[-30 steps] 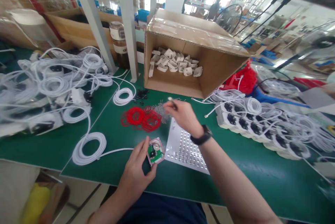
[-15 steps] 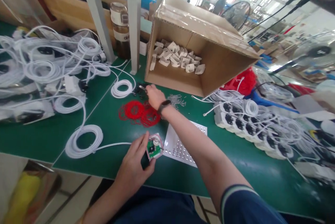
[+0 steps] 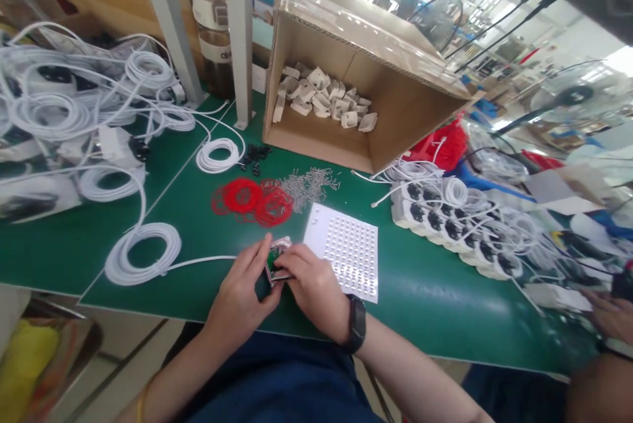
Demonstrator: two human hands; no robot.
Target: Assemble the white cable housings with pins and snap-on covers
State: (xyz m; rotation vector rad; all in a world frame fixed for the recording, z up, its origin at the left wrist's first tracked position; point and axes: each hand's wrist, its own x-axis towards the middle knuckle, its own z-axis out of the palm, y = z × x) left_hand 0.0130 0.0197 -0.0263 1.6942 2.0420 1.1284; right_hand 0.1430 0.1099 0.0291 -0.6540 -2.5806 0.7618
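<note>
My left hand (image 3: 240,294) grips a small housing with a green circuit board (image 3: 272,257) inside, above the front part of the bench. A white cable (image 3: 205,262) runs leftward from it to a coil (image 3: 171,245). Over the open face of the housing, my right hand (image 3: 319,288) has its fingers pinched together; whatever they hold is hidden. Behind the hands lie red rings (image 3: 242,196), loose screws (image 3: 311,184) and small black parts (image 3: 256,154). A white sheet with rows of shiny dots (image 3: 316,232) lies right of the housing.
A cardboard box (image 3: 415,126) on its side holds white housings (image 3: 321,97). Cables and bagged parts (image 3: 64,107) crowd the left; a row of white units with black tops (image 3: 445,225) stands right. Metal posts (image 3: 240,34) rise behind. Another person's hand (image 3: 613,314) shows at far right.
My right hand has come back from the small black parts to the housing in my left hand. The view has shifted slightly, and another person's hand now shows at the right edge.
</note>
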